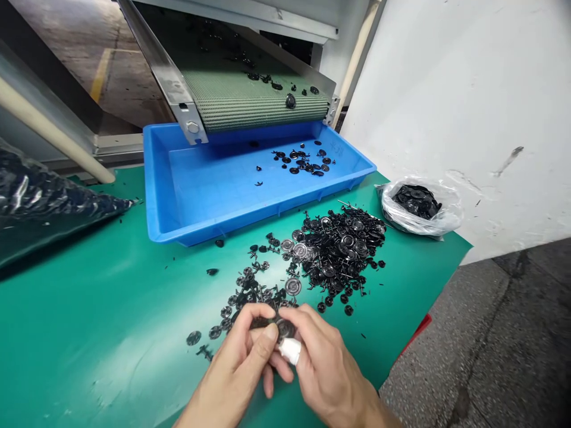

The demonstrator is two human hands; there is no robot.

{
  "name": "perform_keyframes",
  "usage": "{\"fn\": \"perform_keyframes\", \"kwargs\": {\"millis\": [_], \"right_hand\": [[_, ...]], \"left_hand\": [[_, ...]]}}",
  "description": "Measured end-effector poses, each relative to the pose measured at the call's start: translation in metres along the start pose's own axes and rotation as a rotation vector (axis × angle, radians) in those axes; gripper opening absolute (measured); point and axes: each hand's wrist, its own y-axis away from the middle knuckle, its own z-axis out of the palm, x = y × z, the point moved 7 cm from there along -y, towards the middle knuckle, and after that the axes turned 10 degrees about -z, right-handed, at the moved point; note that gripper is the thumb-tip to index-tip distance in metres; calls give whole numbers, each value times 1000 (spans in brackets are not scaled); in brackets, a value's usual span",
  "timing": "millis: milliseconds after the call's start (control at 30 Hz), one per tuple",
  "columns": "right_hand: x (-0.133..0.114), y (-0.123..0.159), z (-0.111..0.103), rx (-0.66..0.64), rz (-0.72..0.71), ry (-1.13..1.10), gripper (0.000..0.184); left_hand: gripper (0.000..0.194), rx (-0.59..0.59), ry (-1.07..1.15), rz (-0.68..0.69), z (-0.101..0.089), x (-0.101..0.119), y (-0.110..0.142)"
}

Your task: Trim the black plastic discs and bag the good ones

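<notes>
Blue tray [209,184] bears faint, illegible writing, while left hand [250,351] and right hand [323,356] pinch a black disc [285,329] facing the camera.

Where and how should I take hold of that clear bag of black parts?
Probably gather the loose rim of the clear bag from above, near side: its mouth opens upward, and the white wall stands close behind.

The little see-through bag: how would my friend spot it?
Find the green table, then the big blue tray on it. By the table's right edge, near the white wall, sits the little clear bag. Its crinkly mouth is open, showing black pieces inside; the other bag, far left, looks much bigger and dark.
</notes>
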Motion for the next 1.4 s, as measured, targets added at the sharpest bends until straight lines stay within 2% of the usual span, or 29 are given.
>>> {"fn": "perform_keyframes", "kwargs": {"millis": [100,233,300,400,467,567,667,800,933,1033,1167,1267,1400], "right_hand": [[-5,-2,8,-51,-40,-6,36],[0,-8,1,35,0,-25,26],[5,-14,-8,38,-1,55,30],[19,-26,-22,-22,46,300,36],[29,-33,-25,-86,94,440,33],[37,-40,-20,-141,105,513,26],[37,-41,-14,-147,48,536,25],[36,-35,-9,-221,-51,655,26],[33,-30,-12,-250,-92,600,28],[35,-29,-18,-235,-68,531,29],[35,-30,-20,-238,-76,597,27],[20,-29,-22,-186,-147,484,27],[-8,-26,-27,-82,-231,344,28]], "left_hand": [[32,29,24,-10,-2,-8,1],[32,-28,154,6,1,-14,1],[32,20,189,40,-5,-8,3],[31,72,262,56,-17,3,4],[22,50,338,29,-21,8,2],[13,-20,468,-29,-23,10,-4],[19,-94,510,-71,-19,10,-7],[35,-119,414,-120,-13,8,-9],[21,-123,370,-144,-12,6,-12],[21,-124,340,-158,-13,3,-15],[24,-114,260,-145,-15,3,-17],[30,-72,84,-104,-16,8,-20],[34,-68,-154,31,-9,21,-19]]}}
